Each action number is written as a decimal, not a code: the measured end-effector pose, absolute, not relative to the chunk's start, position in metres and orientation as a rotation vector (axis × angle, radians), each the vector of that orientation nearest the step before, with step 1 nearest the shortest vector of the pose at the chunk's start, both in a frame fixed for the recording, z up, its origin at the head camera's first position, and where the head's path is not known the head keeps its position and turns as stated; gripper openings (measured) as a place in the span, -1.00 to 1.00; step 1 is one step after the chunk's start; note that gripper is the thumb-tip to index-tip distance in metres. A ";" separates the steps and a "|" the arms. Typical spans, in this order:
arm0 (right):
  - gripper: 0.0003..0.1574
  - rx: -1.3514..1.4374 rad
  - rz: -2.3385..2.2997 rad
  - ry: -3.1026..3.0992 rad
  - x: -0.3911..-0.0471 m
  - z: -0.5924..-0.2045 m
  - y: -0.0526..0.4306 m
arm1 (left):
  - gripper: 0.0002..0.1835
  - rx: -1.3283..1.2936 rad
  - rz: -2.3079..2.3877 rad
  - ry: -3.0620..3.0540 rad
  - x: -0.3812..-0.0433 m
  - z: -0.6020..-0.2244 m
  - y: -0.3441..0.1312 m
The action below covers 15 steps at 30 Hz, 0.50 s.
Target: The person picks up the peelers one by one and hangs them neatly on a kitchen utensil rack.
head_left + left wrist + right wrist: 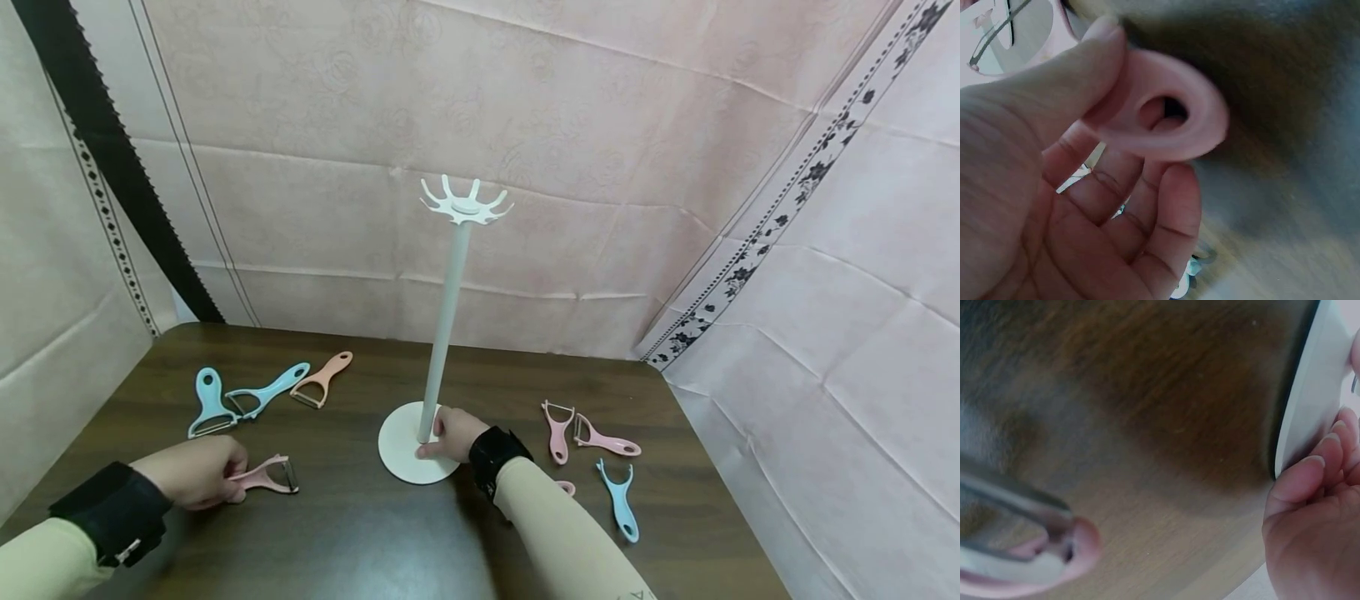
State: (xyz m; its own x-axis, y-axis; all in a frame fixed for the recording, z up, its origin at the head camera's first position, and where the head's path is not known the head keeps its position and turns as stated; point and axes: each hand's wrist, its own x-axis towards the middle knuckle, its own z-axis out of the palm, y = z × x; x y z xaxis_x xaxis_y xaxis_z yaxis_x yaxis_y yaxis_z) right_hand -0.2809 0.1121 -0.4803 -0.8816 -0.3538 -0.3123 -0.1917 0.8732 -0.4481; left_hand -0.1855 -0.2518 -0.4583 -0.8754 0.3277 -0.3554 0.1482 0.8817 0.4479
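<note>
My left hand (198, 471) pinches a pink peeler (262, 477) by its handle above the left part of the table. In the left wrist view, the thumb lies across the handle of this peeler (1172, 134) near its hanging hole, with fingers below. My right hand (456, 433) holds the white rack stand low down, thumb and fingers around the foot of its pole (447, 317), over the round base (401, 446). The right wrist view shows curled fingers of the right hand (1316, 531) at the edge of the base (1310, 394). Curved hooks (465, 207) at the pole's top are bare.
At the back left lie two blue peelers (210, 400) (273, 390) and an orange one (324, 379). Right of the stand are pink peelers (557, 433) (611, 442), a blue peeler (618, 504) and another pink piece (566, 487) partly behind the right forearm. Cloth (525, 275) hangs behind the table.
</note>
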 end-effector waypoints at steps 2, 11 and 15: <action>-0.48 -0.408 -0.570 2.659 -0.280 -0.479 0.112 | -0.77 0.349 0.583 2.644 -0.187 -0.456 -0.250; -0.47 -0.399 -0.577 2.658 -0.282 -0.480 0.113 | -0.85 0.371 0.708 2.754 -0.197 -0.445 -0.245; -0.47 -0.399 -0.578 2.656 -0.283 -0.481 0.113 | -0.89 0.416 0.785 2.855 -0.202 -0.435 -0.244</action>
State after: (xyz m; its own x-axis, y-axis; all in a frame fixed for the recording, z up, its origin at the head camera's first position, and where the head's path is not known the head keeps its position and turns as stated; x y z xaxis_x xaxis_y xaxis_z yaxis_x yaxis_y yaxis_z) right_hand -0.2829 0.1131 -0.4813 -0.8826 -0.3511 -0.3127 -0.1894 0.8742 -0.4470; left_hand -0.2017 -0.2438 -0.4355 -0.9502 0.3035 -0.0714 0.2244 0.8246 0.5193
